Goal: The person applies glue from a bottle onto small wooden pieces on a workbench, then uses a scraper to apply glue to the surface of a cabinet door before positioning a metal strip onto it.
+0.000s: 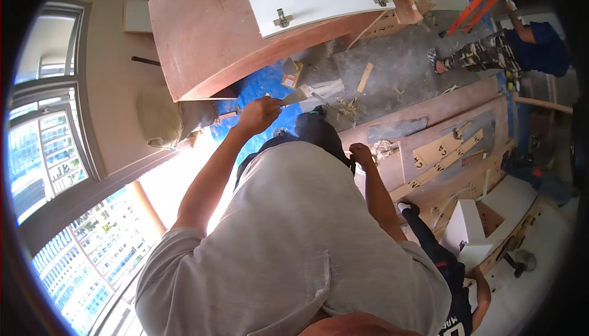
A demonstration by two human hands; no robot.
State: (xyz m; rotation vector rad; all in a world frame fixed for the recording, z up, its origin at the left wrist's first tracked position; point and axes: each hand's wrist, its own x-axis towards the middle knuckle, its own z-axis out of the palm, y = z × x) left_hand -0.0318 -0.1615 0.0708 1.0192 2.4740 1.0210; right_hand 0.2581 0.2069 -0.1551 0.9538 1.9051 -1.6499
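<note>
While our left hand, its grip closed, holds a flat-bladed tool pointing right and slightly far, we cannot tell what our more distant right hand holds beside the dark trousers.

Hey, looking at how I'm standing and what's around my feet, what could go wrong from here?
Two risks stand out. Your left hand holds a flat, blade-like tool that appears close to your dark trouser leg in this view, so a slip might nick you. Wood scraps and a loose wooden strip lie on the floor near your feet, so a careless step could trip you.
</note>
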